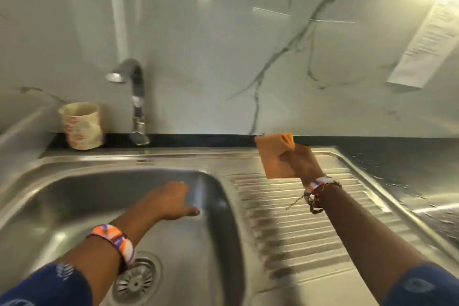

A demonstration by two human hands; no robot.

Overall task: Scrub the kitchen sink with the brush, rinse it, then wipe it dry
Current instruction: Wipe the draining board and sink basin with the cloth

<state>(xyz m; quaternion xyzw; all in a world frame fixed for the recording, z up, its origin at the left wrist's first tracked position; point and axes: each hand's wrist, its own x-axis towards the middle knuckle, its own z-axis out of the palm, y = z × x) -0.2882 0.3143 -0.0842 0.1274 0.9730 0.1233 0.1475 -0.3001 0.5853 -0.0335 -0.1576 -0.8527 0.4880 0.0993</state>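
Left hand (171,200) reaches flat, grip released, into the sink (74,196); right hand (301,164) grasps an orange cloth (274,156).

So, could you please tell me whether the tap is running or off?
Off: no stream falls from the tap spout into the sink basin below.
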